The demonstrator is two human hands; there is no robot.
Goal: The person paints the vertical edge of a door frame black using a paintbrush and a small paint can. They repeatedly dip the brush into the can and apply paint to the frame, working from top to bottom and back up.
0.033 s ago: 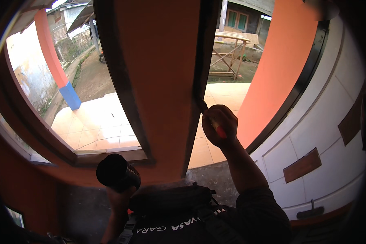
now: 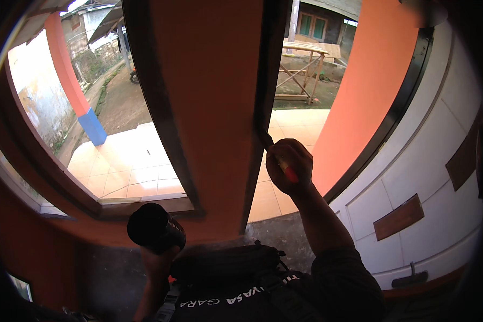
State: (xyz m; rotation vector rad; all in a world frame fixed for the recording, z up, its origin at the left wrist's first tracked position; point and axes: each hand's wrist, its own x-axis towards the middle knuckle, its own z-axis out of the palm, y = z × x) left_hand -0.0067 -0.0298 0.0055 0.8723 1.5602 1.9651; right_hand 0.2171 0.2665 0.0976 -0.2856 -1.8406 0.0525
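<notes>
My right hand (image 2: pixel 291 165) is closed round the handle of a paintbrush (image 2: pixel 290 173), whose handle end is red. The dark bristle end meets the dark door frame (image 2: pixel 264 80) at the edge of the orange wall (image 2: pixel 212 91). Lower down on the left, my left hand (image 2: pixel 161 258) grips a dark cylindrical can (image 2: pixel 154 228) from below. The can is held upright with its round top toward me. Its inside is too dark to make out.
A window opening with a dark frame (image 2: pixel 145 208) stands at the left. To the right is a white panelled door (image 2: pixel 392 193) with brown insets and a handle (image 2: pixel 410 279). Outside lie a tiled porch (image 2: pixel 129 161), an orange-and-blue post (image 2: pixel 93 126) and a bamboo rack (image 2: pixel 303 75).
</notes>
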